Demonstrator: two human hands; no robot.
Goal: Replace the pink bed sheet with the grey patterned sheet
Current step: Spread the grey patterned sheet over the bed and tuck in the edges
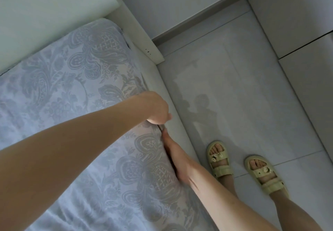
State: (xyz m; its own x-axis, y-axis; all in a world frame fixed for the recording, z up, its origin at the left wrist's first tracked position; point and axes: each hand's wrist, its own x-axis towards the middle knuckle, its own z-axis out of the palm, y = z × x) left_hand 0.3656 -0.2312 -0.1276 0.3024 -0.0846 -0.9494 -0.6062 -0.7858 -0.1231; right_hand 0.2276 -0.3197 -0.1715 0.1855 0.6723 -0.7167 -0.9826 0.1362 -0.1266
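The grey patterned sheet (72,86) is already lying spread over the bed, covering the mattress beneath it right up to the headboard (140,32), and no pink sheet is showing anywhere in view, so the job is looking close to done, with the tucking of this side edge in hand. The sheet's long axis is running with the bed, from the lower left of the view up towards the headboard, and its loose side edge is lying along the gap beside the pale side rail (180,131). The right hand (175,160) is sitting in that gap, its fingers (164,135) straight, together, pointing along the seam towards the headboard and pressing the cloth down. The left hand (156,108) is reaching across just ahead of those fingertips, knuckles up, its fingers curling over the sheet-covered edge and seemingly gripping it, though the tips are hidden. The untucked stretch is lying ahead of both hands, with the left hand nearer; the next move is likely calling for a slide along the seam towards the headboard corner
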